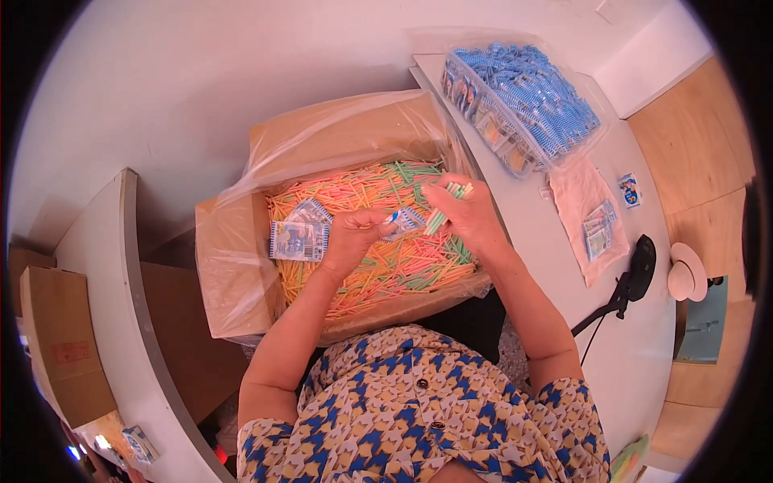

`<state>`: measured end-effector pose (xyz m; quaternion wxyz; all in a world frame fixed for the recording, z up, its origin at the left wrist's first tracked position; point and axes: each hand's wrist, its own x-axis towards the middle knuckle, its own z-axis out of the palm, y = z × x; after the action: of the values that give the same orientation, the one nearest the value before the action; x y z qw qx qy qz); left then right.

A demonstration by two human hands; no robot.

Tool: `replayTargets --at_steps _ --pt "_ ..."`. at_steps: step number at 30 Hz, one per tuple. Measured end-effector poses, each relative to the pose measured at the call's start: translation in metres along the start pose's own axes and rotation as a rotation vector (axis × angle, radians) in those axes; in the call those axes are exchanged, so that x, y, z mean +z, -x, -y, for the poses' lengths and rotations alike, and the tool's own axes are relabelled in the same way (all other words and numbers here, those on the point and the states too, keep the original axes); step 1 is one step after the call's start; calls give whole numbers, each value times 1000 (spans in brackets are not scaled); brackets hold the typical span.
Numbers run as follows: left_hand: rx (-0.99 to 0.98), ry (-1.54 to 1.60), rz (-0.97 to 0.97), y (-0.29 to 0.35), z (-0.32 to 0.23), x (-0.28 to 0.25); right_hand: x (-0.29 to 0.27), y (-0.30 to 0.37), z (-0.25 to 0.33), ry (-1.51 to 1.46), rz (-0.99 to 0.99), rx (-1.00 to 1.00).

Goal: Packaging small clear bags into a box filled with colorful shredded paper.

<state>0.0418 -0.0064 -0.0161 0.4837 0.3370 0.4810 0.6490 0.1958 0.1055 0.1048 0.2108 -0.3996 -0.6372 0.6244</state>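
Note:
My left hand (354,241) pinches a small clear plastic packet (408,220) with blue-striped edges. Close beside it, my right hand (473,216) grips a bundle of thin pale green and yellow sticks (439,219), their ends near the packet. Whether any sticks are inside the packet I cannot tell. Both hands are over a cardboard box (229,278) lined with clear plastic. Loose pink, orange, yellow and green sticks (378,278) fill it. On top of them, left of my left hand, lie several flat packets (299,240) with blue printing.
At the far right, a clear plastic bin (503,145) heaped with blue-striped packets (535,92) stands on a white table (531,217). Nearer lie a pink cloth (576,183) with packets on it, a single packet (630,190) and a black strap-like device (640,270). Leftward stands another cardboard box (68,346).

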Motion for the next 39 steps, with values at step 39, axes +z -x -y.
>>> replayTargets --at_steps 39 --pt "152 -207 -11 7 -12 -3 -139 63 -38 170 -287 -500"
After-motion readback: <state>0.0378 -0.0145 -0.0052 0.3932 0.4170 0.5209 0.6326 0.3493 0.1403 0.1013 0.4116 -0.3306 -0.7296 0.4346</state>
